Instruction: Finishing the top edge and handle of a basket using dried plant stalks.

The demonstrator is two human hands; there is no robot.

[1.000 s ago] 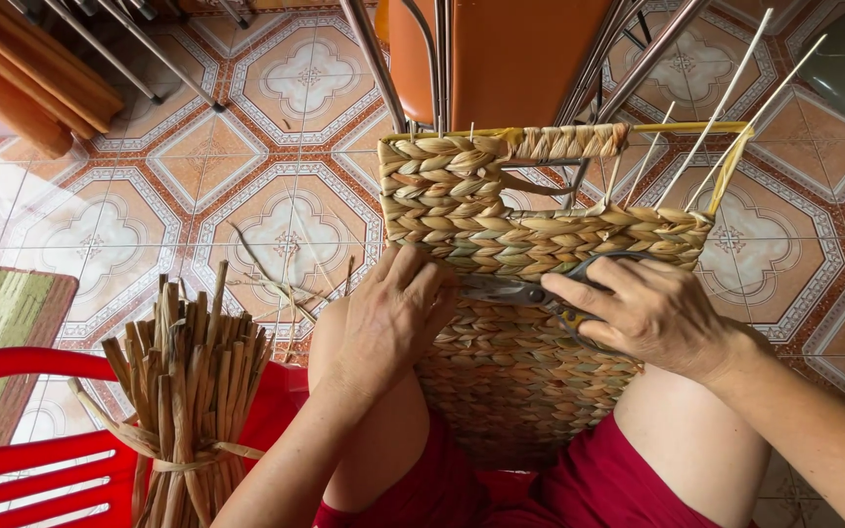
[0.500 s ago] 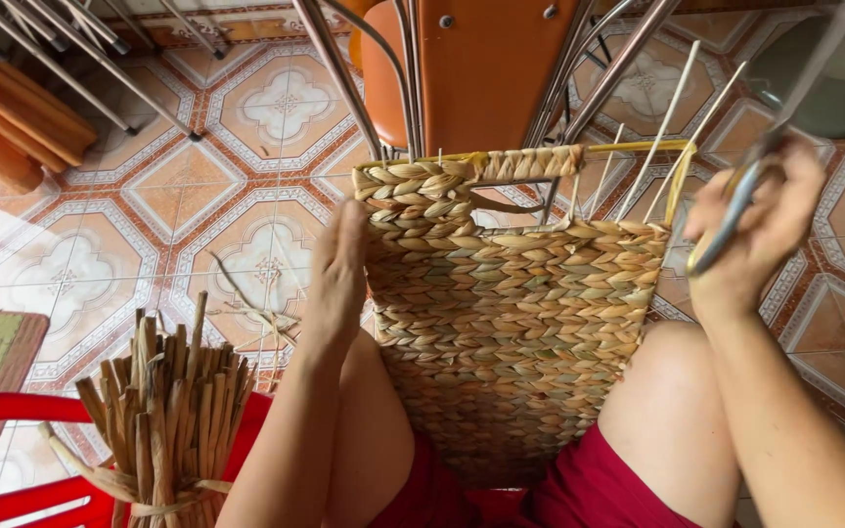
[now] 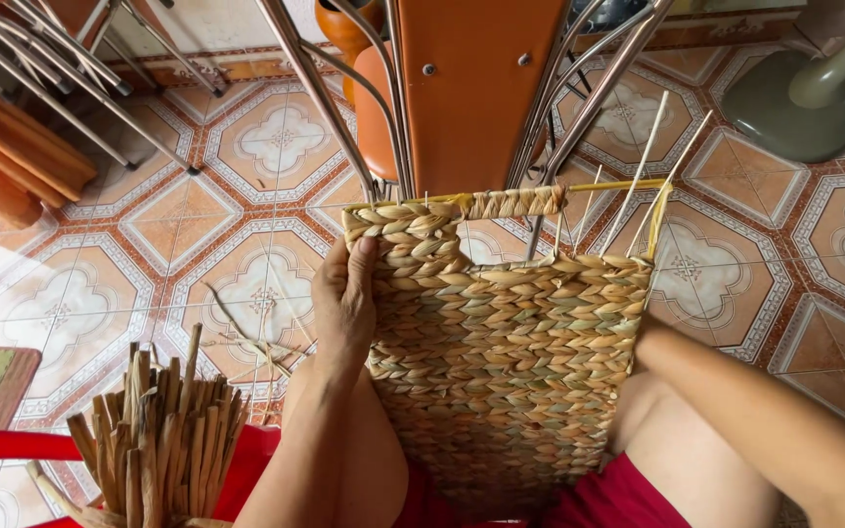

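Woven straw formed the half-finished basket [image 3: 501, 362] standing on the person's lap, bare stakes [image 3: 638, 176] rising from its rim. The left hand [image 3: 342, 303] clasped its left edge, fingers closed on the weave; the right hand was hidden behind it, grip unclear. Dried reeds [image 3: 154, 430] stood bundled beside a patterned tile floor [image 3: 178, 225].

Patterned floor tiles [image 3: 266, 147] in orange, cream and grey fill the room. An orange chair [image 3: 471, 88] on chrome legs stands ahead. A green fan base [image 3: 794, 108] sits far right, wooden planks [image 3: 12, 147] far left. Bright daylight.
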